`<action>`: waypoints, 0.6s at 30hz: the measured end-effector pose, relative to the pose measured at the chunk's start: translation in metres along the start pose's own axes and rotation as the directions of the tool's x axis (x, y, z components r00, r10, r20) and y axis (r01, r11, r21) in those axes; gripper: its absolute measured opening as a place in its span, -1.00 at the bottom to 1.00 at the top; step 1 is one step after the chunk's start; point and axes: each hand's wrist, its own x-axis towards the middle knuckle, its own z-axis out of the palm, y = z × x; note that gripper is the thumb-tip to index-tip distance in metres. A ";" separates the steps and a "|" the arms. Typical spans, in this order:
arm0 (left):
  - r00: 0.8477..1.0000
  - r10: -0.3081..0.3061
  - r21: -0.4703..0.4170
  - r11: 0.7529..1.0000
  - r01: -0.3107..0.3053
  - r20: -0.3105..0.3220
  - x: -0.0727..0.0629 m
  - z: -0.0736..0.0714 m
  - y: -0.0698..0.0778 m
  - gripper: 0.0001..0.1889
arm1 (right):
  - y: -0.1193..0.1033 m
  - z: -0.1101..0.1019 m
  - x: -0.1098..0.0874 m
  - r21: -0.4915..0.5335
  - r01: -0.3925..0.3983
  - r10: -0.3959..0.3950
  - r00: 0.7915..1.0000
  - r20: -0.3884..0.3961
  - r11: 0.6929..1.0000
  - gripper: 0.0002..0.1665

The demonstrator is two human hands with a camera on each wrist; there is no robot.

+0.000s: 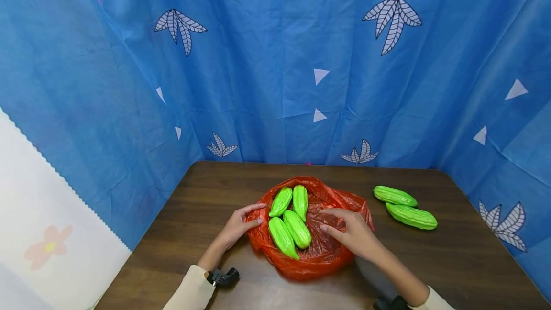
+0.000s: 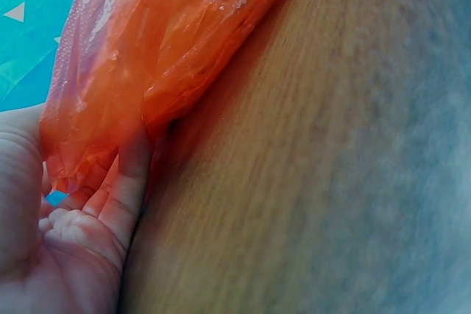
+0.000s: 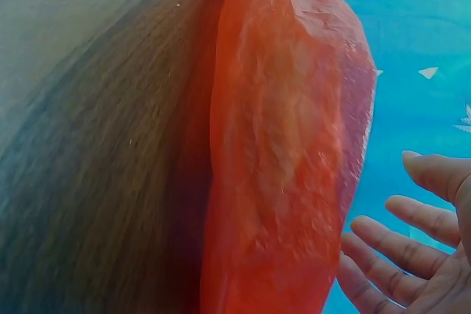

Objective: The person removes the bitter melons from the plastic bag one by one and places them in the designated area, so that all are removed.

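Note:
A red plastic bag [image 1: 318,264] lies wide open on the table, with several bright green bitter gourds [image 1: 296,229] inside, gathered towards its left half. My left hand [image 1: 236,224] grips the bag's left rim; the left wrist view shows the thin red plastic [image 2: 169,56] between thumb and fingers. Over the right side of the bag is my right hand [image 1: 355,234], its fingers spread and holding nothing. In the right wrist view, those fingers [image 3: 405,244] are beside the bag's outer wall [image 3: 283,145].
Two more bitter gourds [image 1: 412,216] lie side by side on the brown wooden table [image 1: 465,262], right of the bag. A blue patterned curtain [image 1: 280,85] hangs behind the table and along its sides. White cloth [image 1: 51,204] shows at the left.

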 end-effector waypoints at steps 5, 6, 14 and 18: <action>1.000 -0.013 -0.008 1.000 0.013 -0.003 -0.001 0.001 -0.001 -0.50 | -0.001 0.010 0.005 -0.008 0.016 -0.016 1.000 0.002 1.000 -0.53; 1.000 -0.018 -0.011 1.000 0.018 -0.006 -0.001 0.001 -0.001 -0.50 | -0.001 0.012 0.006 -0.014 0.020 -0.020 1.000 0.003 1.000 -0.53; 1.000 -0.024 -0.016 1.000 0.024 -0.002 0.000 0.001 -0.002 -0.50 | -0.002 0.024 0.013 0.003 0.014 -0.014 0.999 0.032 1.000 -0.52; 1.000 -0.003 -0.007 1.000 0.003 0.002 0.000 0.000 -0.002 -0.49 | -0.004 0.027 0.016 -0.011 0.026 -0.025 0.999 0.029 1.000 -0.51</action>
